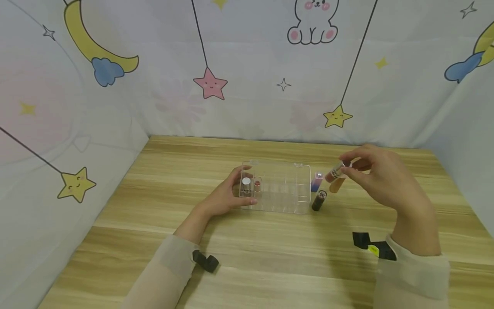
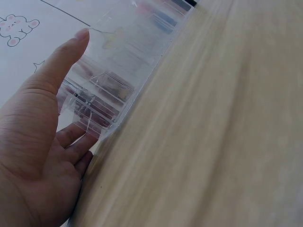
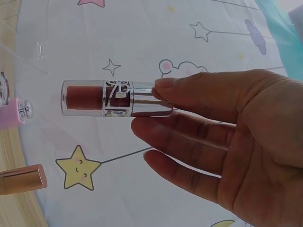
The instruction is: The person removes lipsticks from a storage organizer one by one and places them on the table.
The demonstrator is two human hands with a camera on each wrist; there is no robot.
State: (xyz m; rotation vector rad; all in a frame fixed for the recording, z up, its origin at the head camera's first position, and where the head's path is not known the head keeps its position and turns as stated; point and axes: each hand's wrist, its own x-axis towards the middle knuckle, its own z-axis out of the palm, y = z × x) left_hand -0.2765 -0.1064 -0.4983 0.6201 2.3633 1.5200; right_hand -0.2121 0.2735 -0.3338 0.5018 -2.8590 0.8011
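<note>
My right hand (image 1: 380, 178) pinches a lipstick (image 3: 99, 98) by its silver end, above the table. Its other end is clear and shows reddish brown inside. A clear divided organizer box (image 1: 283, 208) stands on the table, and my left hand (image 1: 221, 197) holds its left end, thumb at the front and fingers round the back. Inside that end are a silver-topped tube (image 1: 246, 183) and a tube with a red and silver top (image 1: 257, 183). Just right of the box stand a pink-and-blue lipstick (image 1: 317, 183), a dark lipstick (image 1: 319, 201) and an orange-gold lipstick (image 1: 336, 185), partly behind the held one.
The wood-grain table (image 1: 270, 257) runs back to a white cloth backdrop (image 1: 254, 116) printed with stars and a bear. More cloth hangs at the left and right sides. Black camera mounts sit on both sleeves.
</note>
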